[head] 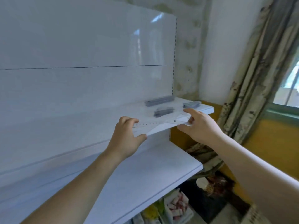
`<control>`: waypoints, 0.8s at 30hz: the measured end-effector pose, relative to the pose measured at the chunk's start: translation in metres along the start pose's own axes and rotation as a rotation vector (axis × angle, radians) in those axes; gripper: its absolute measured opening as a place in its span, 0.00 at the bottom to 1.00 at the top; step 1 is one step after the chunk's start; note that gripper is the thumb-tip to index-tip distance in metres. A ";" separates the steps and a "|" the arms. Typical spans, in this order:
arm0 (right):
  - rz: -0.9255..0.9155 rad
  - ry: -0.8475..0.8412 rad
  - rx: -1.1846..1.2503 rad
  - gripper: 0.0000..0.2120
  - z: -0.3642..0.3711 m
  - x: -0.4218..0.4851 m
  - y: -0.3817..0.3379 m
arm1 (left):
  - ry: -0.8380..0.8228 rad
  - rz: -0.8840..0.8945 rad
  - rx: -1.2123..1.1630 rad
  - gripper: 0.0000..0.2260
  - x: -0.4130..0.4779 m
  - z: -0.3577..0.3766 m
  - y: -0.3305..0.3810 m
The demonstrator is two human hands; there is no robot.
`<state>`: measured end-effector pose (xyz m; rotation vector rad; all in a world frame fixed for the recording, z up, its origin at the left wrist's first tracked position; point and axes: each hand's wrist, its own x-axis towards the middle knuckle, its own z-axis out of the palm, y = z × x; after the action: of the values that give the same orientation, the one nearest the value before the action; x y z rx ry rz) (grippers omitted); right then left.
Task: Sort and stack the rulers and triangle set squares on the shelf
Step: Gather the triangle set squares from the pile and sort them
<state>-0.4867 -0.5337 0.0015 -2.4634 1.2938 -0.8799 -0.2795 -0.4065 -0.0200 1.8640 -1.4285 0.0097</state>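
The left hand (pixel 127 135) is pinching the left end of a transparent ruler (pixel 152 124) and the right hand (pixel 199 125) is gripping its right end, at the upper shelf's (pixel 105 117) near edge. Grey stacks (pixel 159 101) are lying farther right.

Faces a glossy white back panel (pixel 80 46), split by one thin seam, with window glare near its right edge. Backs onto a stained, peeling wall (pixel 191 46), white higher up, yellow lower down. Takes in a window (pixel 291 88) at the right, daylight through it, beside a mottled curtain (pixel 262 62). Looks past the lower shelf (pixel 145 175) and its right corner to a dark floor (pixel 210 206) with bags (pixel 176 206).
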 end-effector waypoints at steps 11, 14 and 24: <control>0.148 0.103 0.058 0.30 -0.002 0.088 0.118 | -0.127 0.065 0.103 0.28 0.118 0.102 0.052; 0.130 0.122 0.007 0.30 0.005 0.124 0.138 | -0.158 0.070 0.148 0.28 0.155 0.123 0.051; 0.007 -0.056 -0.031 0.30 0.028 0.237 0.195 | -0.192 0.031 0.306 0.27 0.241 0.170 0.054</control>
<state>-0.4990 -0.8411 -0.0132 -2.4871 1.3055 -0.7889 -0.3078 -0.7048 -0.0033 2.1369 -1.6621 0.0697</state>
